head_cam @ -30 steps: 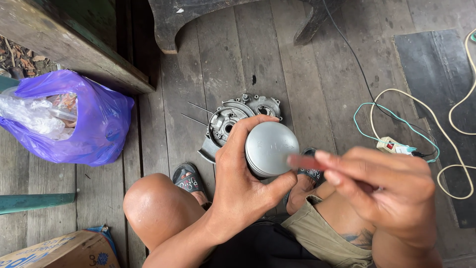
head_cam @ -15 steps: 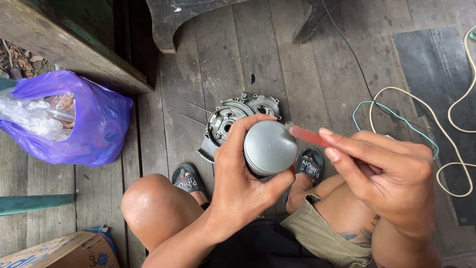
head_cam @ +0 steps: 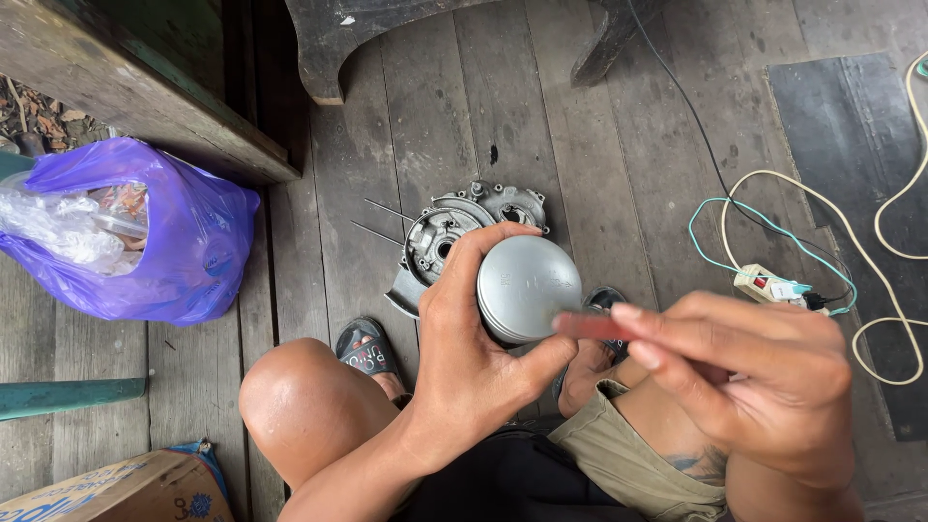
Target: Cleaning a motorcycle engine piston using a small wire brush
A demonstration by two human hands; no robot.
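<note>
The left hand (head_cam: 474, 358) was closed around a round grey metal piston (head_cam: 527, 287), with the thumb pressed against its lower edge and the index finger curled over its top rim. The domed crown of the piston faced the camera, held above the knees. The right hand (head_cam: 754, 387) was pinched shut on a thin reddish tool (head_cam: 592, 326), gripped between thumb and forefingers, with its blurred tip lying against the lower right edge of the piston.

Directly behind the piston, an aluminium engine casing (head_cam: 454, 232) lay on the wooden plank floor (head_cam: 580, 145), with two thin rods projecting from its left side. A purple plastic bag (head_cam: 164, 242) sat well to the left. A white power strip (head_cam: 768, 285) with green and white cables lay to the right, beside a dark mat (head_cam: 851, 145). A cardboard box (head_cam: 116, 488) occupied the lower left corner.
</note>
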